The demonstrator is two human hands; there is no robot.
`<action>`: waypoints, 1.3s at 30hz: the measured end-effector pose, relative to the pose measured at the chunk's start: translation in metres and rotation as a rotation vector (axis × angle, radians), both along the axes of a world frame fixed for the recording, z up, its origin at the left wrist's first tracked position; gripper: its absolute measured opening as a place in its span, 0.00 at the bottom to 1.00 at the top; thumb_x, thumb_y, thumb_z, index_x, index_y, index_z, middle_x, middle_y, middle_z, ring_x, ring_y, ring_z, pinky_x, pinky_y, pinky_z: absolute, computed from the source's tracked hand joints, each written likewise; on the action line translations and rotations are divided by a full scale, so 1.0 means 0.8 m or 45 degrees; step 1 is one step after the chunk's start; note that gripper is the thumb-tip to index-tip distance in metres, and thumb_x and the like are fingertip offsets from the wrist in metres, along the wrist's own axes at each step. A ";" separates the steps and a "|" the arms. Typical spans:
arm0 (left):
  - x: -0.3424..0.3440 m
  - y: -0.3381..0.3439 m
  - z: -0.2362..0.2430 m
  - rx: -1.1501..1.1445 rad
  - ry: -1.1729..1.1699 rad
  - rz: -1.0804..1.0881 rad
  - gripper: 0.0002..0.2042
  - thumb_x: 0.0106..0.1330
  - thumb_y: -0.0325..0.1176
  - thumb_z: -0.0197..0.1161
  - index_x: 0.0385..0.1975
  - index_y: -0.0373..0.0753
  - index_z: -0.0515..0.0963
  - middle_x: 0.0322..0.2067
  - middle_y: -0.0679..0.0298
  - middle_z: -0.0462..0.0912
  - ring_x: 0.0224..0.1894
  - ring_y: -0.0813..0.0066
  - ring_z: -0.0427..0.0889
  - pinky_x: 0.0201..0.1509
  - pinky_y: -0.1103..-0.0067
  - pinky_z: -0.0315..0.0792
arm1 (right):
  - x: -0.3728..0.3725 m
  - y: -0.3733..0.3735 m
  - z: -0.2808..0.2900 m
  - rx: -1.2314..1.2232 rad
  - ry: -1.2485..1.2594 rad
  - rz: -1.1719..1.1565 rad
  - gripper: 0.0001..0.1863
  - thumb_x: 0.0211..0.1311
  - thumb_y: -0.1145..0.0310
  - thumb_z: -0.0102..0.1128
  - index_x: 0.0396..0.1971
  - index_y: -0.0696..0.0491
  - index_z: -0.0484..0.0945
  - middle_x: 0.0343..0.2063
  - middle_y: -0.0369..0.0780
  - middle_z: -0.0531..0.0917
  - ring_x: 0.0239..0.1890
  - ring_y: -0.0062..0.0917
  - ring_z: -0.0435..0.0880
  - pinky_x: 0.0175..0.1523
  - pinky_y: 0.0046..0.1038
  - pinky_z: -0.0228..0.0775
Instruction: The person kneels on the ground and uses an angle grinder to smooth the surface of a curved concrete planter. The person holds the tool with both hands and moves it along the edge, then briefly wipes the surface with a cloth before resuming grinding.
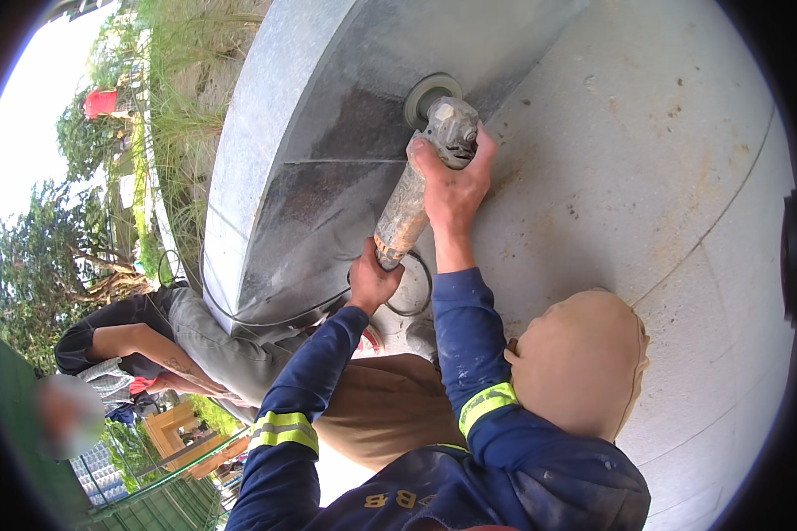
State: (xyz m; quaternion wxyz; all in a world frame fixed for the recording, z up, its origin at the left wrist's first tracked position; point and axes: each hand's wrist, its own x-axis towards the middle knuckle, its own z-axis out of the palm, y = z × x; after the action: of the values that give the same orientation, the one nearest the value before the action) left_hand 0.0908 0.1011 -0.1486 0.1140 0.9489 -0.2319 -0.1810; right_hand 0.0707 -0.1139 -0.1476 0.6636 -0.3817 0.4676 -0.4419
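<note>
My right hand (454, 196) wraps round the gear head of a dusty, worn angle grinder (404, 205). The fingers of my left hand (374, 280) are closed round its rear end, where the cord comes out. At the front, the round grey disc (414, 100) lies against, or very close to, the grey stone face (341, 119) of a low curved wall. Whether the disc is spinning I cannot tell. Darker patches and a thin vertical joint mark this stone face.
A black cord (285, 324) loops behind the grinder and over the wall's end. Close on the left, another person (212, 332) in grey trousers sits by the wall. Concrete paving (629, 186) spreads to the right. Grasses (199, 97) grow behind the wall.
</note>
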 end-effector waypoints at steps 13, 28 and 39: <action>0.010 -0.006 0.012 -0.304 -0.180 -0.052 0.21 0.49 0.31 0.69 0.43 0.35 0.70 0.30 0.44 0.84 0.37 0.41 0.84 0.37 0.61 0.78 | 0.003 -0.006 0.051 -0.102 -0.335 0.106 0.41 0.49 0.67 0.76 0.61 0.63 0.63 0.49 0.45 0.77 0.50 0.27 0.78 0.57 0.31 0.72; -0.047 -0.009 0.060 0.091 -0.221 0.007 0.22 0.52 0.34 0.68 0.46 0.39 0.68 0.30 0.43 0.84 0.35 0.38 0.83 0.39 0.54 0.76 | -0.011 -0.006 0.024 0.151 -0.297 0.096 0.44 0.50 0.63 0.77 0.63 0.65 0.63 0.54 0.49 0.74 0.54 0.32 0.75 0.59 0.34 0.70; -0.090 -0.018 0.040 0.057 -0.201 0.150 0.21 0.49 0.34 0.67 0.43 0.36 0.69 0.30 0.40 0.83 0.36 0.34 0.82 0.41 0.54 0.75 | -0.022 -0.010 0.014 0.008 -0.054 0.160 0.41 0.49 0.65 0.77 0.62 0.61 0.67 0.50 0.48 0.79 0.51 0.32 0.80 0.57 0.34 0.74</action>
State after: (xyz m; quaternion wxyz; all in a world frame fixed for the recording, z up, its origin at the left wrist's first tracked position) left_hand 0.0189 0.0869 -0.1164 0.0847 0.9746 -0.1797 -0.1038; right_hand 0.0531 -0.1216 -0.1368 0.7009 -0.3988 0.4301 -0.4059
